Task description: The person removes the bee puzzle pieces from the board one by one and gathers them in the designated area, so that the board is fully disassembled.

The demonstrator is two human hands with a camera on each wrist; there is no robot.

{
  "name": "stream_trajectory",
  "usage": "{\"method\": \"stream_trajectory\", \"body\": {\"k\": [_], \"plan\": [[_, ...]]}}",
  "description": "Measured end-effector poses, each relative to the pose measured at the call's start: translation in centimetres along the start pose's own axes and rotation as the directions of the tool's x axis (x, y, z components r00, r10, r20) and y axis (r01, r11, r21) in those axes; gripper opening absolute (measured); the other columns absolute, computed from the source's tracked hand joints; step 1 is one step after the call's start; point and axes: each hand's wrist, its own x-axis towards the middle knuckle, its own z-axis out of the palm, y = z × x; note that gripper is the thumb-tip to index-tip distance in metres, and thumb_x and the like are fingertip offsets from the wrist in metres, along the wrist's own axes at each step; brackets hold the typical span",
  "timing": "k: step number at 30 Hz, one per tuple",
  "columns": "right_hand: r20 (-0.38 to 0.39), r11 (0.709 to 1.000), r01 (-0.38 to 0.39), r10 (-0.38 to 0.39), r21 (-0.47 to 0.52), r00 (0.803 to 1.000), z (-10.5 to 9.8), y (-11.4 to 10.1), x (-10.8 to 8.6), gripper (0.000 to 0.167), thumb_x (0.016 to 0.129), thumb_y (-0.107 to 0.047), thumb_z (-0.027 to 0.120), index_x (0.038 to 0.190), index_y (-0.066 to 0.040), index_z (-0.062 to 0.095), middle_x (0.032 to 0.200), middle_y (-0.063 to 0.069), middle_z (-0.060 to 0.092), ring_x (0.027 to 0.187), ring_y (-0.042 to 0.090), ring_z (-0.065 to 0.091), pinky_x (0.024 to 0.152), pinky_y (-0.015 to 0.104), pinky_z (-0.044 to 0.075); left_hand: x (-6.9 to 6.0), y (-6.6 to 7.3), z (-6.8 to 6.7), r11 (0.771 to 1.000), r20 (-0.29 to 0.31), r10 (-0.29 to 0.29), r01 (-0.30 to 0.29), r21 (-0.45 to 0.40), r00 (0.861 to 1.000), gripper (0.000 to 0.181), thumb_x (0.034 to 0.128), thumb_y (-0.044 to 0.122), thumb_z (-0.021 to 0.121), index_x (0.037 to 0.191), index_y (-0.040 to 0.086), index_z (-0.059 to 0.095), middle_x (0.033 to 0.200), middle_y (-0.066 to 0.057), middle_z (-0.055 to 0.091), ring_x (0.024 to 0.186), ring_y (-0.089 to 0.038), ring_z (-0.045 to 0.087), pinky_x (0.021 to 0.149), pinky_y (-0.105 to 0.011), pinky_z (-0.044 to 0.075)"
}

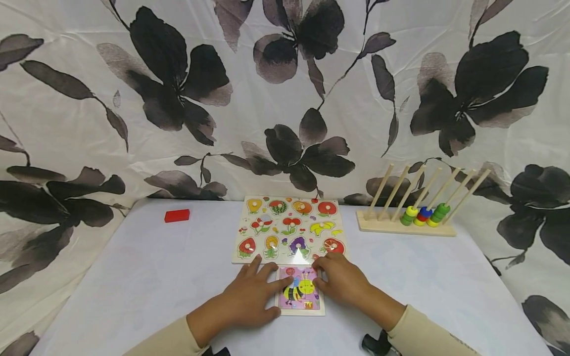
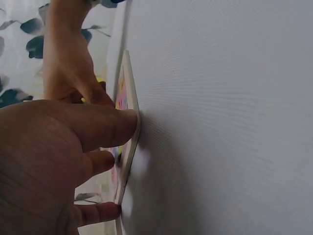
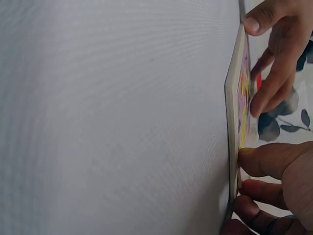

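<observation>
A small wooden bee jigsaw puzzle (image 1: pixel 300 312) lies flat on the table, its picture showing a yellow and black bee on pink. My left hand (image 1: pixel 250 295) spreads its fingers at the puzzle's left side; the index finger rests on the picture and the thumb touches the frame's lower left edge. At the upper right corner my right hand (image 1: pixel 343 279) grips the puzzle with bent thumb and fingers. The right wrist view shows that thumb (image 3: pixel 264 159) on the frame's edge beside the picture. Whether a loose piece sits under these fingers is hidden.
Just behind the puzzle lies a fruit peg board (image 1: pixel 242 222) with several knobbed pieces. A wooden peg stand (image 1: pixel 369 226) with coloured rings stands at the back right. The red block (image 1: pixel 177 215) is at the back left. A floral cloth (image 1: pixel 285 99) hangs behind the table.
</observation>
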Motion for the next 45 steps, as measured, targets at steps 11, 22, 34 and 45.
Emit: {"method": "stream_trajectory", "body": {"k": [11, 22, 34, 45], "plan": [[0.012, 0.996, 0.09, -0.09, -0.024, 0.996, -0.6, -1.8, 1.4, 0.028, 0.087, -0.026, 0.082, 0.112, -0.014, 0.076, 0.1, -0.002, 0.065, 0.096, 0.017, 0.06, 0.081, 0.037, 0.056, -1.2, 0.8, 0.5, 1.0, -0.039, -0.001, 0.0, -0.007, 0.999, 0.05, 0.0906, 0.046, 0.075, 0.138, 0.033, 0.063, 0.153, -0.012, 0.047, 0.145, -0.046, 0.033, 0.109, -0.071, 0.032], [0.079, 0.986, 0.162, -0.16, -0.026, 0.984, 0.0, -3.2, 2.8, 0.028, 0.091, -0.03, 0.08, 0.116, -0.017, 0.078, 0.109, 0.0, 0.067, 0.11, 0.022, 0.061, 0.089, 0.039, 0.057, -2.6, 2.8, 0.5, 0.995, 0.167, 0.039, -0.054, 0.081, 0.985, 0.072, 0.0895, 0.063, 0.066, 0.154, 0.039, 0.046, 0.166, 0.001, 0.031, 0.153, -0.033, 0.024, 0.112, -0.068, 0.029], [0.068, 0.982, 0.183, -0.179, -0.048, 0.981, 0.2, -3.7, 3.2, 0.016, 0.093, -0.025, 0.077, 0.107, -0.017, 0.078, 0.099, -0.004, 0.065, 0.101, 0.017, 0.059, 0.086, 0.034, 0.056, -2.6, 2.9, 1.4, 0.99, 0.215, 0.069, -0.093, 0.104, 0.974, 0.081, 0.0888, 0.066, 0.064, 0.159, 0.035, 0.039, 0.168, 0.004, 0.025, 0.155, -0.024, 0.02, 0.114, -0.063, 0.031], [0.074, 0.985, 0.17, -0.168, -0.026, 0.983, 0.4, -3.8, 3.5, 0.011, 0.092, -0.019, 0.076, 0.103, -0.016, 0.077, 0.095, -0.004, 0.065, 0.097, 0.017, 0.06, 0.083, 0.033, 0.056, -2.4, 2.8, 1.2, 0.991, 0.228, 0.071, -0.096, 0.096, 0.971, 0.08, 0.088, 0.064, 0.067, 0.158, 0.036, 0.04, 0.167, 0.007, 0.027, 0.154, -0.023, 0.021, 0.114, -0.062, 0.033]]}}
